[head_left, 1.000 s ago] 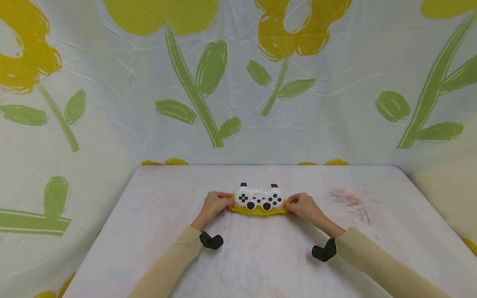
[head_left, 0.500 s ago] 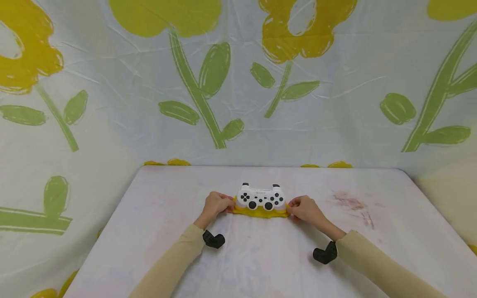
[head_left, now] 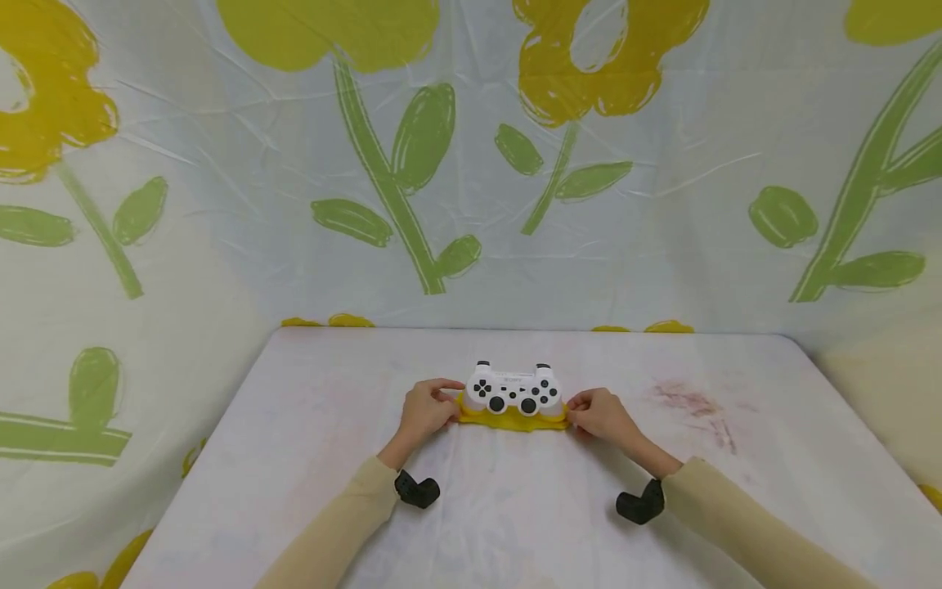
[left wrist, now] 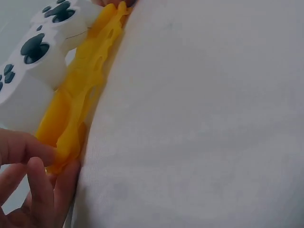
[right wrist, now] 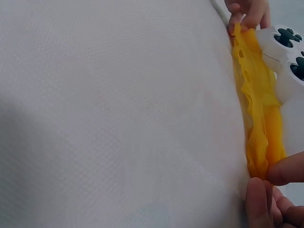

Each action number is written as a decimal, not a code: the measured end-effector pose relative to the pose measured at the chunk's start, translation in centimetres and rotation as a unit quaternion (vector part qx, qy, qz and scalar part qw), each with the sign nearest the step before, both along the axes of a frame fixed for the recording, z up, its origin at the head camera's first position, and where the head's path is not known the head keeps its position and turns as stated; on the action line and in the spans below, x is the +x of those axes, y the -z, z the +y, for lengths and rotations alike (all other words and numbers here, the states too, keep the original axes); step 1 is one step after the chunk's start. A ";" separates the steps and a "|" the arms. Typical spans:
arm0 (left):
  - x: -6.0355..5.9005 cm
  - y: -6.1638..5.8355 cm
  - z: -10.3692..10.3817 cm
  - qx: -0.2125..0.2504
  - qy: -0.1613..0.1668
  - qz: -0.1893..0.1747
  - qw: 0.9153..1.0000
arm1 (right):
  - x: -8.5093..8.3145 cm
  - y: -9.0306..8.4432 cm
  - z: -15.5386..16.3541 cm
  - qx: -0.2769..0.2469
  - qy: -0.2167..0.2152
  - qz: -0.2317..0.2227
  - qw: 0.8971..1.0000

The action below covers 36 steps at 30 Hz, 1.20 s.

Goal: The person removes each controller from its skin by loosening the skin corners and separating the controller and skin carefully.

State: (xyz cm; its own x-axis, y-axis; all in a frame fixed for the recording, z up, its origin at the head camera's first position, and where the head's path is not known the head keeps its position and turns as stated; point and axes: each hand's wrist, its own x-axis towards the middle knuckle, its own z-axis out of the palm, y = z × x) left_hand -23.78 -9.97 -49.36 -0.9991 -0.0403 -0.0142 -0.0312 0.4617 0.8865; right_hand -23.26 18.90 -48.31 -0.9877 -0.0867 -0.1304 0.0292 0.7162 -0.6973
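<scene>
One white game controller (head_left: 513,390) sits on one yellow perforated mat (head_left: 513,420), a little back from the middle of the counter (head_left: 294,458). Two hands work at it. The left hand (head_left: 425,406) has its grip pinched on the mat's left end, thumb and fingers (left wrist: 33,156) closed over the yellow edge, just beside the controller. The right hand (head_left: 602,411) pinches the mat's right end the same way. Both arms wear beige sleeves (head_left: 334,528), and each wrist carries one black camera mount (head_left: 417,490).

The counter is covered in a white cloth with one reddish smear (head_left: 692,398) to the right. Behind and to both sides hangs a pale backdrop (head_left: 471,204) painted with big yellow flowers and green stems.
</scene>
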 end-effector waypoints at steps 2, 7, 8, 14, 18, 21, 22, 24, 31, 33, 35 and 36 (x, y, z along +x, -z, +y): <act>0.3 0.0 0.2 -0.014 0.002 0.024 1.000 | 0.1 0.0 -0.1 -0.005 0.005 0.001 1.000; 0.7 0.0 0.5 -0.022 0.001 0.026 0.999 | 0.1 0.0 -0.2 -0.017 0.007 0.009 1.000; 0.7 0.0 0.5 -0.020 0.002 0.021 1.000 | 0.1 0.0 -0.2 -0.019 0.006 0.010 1.000; 0.7 0.1 0.2 -0.006 0.029 -0.021 0.999 | 0.3 0.3 -0.2 -0.026 0.004 0.018 0.999; 0.8 0.0 0.2 -0.002 0.038 -0.039 0.999 | 0.4 0.2 -0.2 -0.025 0.005 0.022 0.999; 0.9 0.0 0.2 -0.002 0.038 -0.036 0.999 | 0.4 0.4 -0.3 -0.028 0.008 0.029 0.999; 0.9 0.0 0.2 -0.002 0.035 -0.035 0.999 | 0.4 0.5 -0.4 -0.033 0.009 0.036 0.999; 0.9 0.0 0.2 -0.005 0.029 -0.032 0.999 | 0.5 0.9 -0.4 -0.046 0.010 0.055 0.997; 0.9 -0.1 0.4 0.002 0.016 -0.041 0.999 | 1.0 1.7 -0.3 -0.088 -0.002 0.133 0.987; 0.8 -0.2 0.5 0.004 0.016 -0.044 0.999 | 1.2 1.8 -0.3 -0.092 0.000 0.137 0.986; 0.8 -0.2 0.5 0.003 0.017 -0.048 0.999 | 1.3 1.7 -0.3 -0.096 -0.002 0.128 0.987; 0.7 -0.2 0.4 0.002 0.018 -0.050 0.999 | 1.4 1.6 -0.3 -0.099 -0.002 0.120 0.988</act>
State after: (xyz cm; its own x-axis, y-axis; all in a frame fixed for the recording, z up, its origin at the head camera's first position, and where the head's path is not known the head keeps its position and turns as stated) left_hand -23.04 -9.53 -49.17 -0.9934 -0.0045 -0.1146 -0.1037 0.4614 0.8811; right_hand -21.91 18.58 -49.95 -0.9876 -0.0905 0.1283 -0.1570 0.5641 -0.8107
